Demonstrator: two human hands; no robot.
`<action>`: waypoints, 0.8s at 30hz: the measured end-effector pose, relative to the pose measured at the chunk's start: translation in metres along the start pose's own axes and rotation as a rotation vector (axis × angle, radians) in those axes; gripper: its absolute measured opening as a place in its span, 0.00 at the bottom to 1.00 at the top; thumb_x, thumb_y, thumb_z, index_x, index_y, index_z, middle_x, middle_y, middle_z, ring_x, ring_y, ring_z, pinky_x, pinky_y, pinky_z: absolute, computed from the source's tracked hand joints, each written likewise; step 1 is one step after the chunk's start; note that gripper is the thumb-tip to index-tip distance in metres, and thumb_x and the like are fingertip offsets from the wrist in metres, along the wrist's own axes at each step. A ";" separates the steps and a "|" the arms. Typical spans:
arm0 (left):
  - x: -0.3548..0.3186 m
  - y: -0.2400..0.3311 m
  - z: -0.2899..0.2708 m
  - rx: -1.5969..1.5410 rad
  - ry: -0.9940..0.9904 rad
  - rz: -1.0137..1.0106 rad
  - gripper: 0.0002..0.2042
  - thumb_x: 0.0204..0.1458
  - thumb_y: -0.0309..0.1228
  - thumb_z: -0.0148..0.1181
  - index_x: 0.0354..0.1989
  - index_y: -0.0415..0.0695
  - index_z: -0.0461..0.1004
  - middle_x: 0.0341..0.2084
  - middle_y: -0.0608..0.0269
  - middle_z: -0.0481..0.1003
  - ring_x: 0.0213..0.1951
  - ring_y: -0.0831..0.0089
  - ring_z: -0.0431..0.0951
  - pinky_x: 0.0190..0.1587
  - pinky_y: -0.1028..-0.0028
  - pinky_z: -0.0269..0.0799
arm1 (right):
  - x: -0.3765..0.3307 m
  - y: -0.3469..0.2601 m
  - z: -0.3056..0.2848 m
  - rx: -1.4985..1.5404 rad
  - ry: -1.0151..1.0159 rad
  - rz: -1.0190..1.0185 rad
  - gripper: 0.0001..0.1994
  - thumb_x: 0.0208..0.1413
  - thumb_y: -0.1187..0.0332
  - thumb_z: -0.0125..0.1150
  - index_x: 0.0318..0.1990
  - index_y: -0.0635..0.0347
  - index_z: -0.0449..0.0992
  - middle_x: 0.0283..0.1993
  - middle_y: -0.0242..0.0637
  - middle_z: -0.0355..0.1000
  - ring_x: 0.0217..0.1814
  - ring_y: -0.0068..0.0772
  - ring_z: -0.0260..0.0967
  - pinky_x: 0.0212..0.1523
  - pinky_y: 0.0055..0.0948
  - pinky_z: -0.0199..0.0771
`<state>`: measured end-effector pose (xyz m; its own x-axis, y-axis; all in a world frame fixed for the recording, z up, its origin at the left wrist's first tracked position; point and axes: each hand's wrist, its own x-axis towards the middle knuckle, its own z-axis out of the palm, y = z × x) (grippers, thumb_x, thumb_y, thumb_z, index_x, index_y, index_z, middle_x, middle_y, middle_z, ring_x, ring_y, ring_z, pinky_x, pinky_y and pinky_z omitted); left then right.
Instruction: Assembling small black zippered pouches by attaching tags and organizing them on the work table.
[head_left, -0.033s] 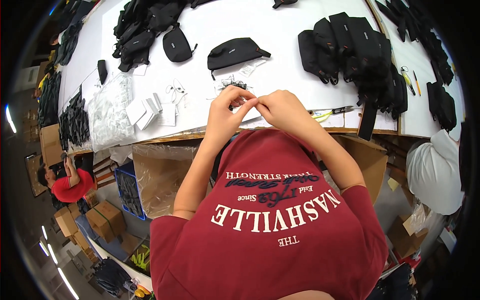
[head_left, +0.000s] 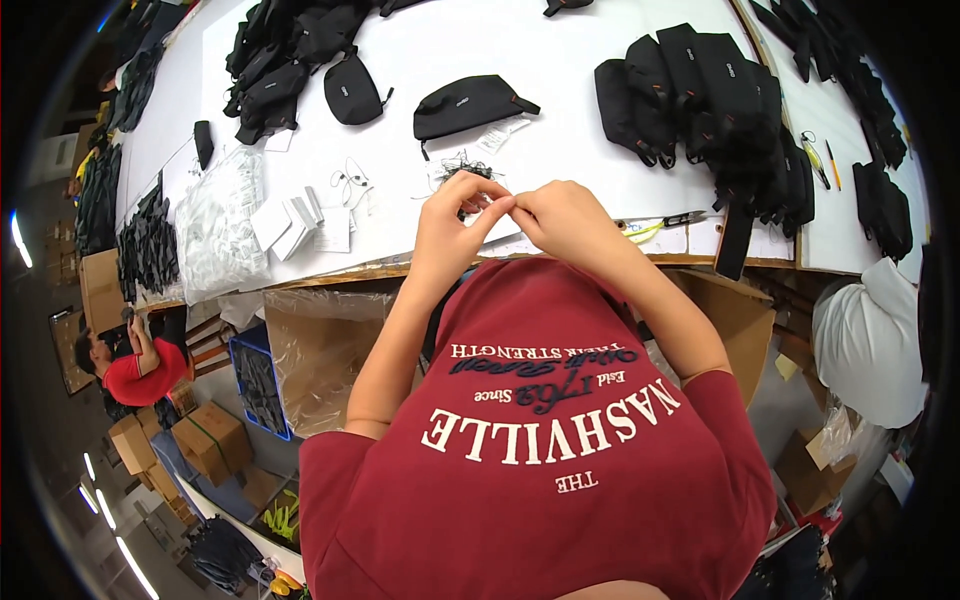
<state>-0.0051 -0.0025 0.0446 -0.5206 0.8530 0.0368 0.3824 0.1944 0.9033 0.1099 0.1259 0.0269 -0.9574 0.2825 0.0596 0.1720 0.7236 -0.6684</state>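
Wide fisheye view downward from head-height

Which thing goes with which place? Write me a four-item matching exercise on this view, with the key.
Things
1. Orange pen
2. Black strings
3. Clear plastic bag
4. Yellow-handled tool

Places
A. Left of the white cards
B. Just right of the right hand
C. Right of the big pile of black pouches
D. Just beyond the left hand

Pairs: 1-C, 2-D, 3-A, 4-B
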 end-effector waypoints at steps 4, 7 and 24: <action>0.005 -0.005 0.004 -0.048 0.004 0.015 0.05 0.49 0.28 0.61 0.30 0.39 0.75 0.27 0.65 0.73 0.29 0.78 0.71 0.34 0.78 0.67 | -0.003 -0.001 -0.008 0.134 0.013 0.025 0.11 0.54 0.63 0.53 0.29 0.61 0.76 0.18 0.45 0.70 0.22 0.45 0.69 0.27 0.39 0.68; 0.009 -0.026 0.012 -0.244 0.031 -0.069 0.06 0.51 0.29 0.60 0.31 0.38 0.75 0.27 0.65 0.73 0.28 0.80 0.73 0.32 0.80 0.68 | -0.006 0.003 -0.015 0.509 0.001 0.211 0.08 0.57 0.66 0.55 0.36 0.63 0.71 0.14 0.33 0.61 0.16 0.19 0.50 0.19 0.23 0.51; -0.008 -0.140 0.033 0.532 -0.222 0.180 0.06 0.48 0.28 0.58 0.32 0.41 0.76 0.29 0.58 0.74 0.36 0.60 0.73 0.40 0.65 0.68 | -0.037 0.057 -0.007 0.971 0.153 0.448 0.06 0.60 0.73 0.45 0.43 0.62 0.66 0.28 0.35 0.72 0.19 0.15 0.59 0.23 0.15 0.59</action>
<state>-0.0295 -0.0207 -0.0960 -0.2620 0.9647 0.0277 0.8091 0.2039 0.5511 0.1571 0.1611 -0.0085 -0.8026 0.5215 -0.2895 0.1772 -0.2549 -0.9506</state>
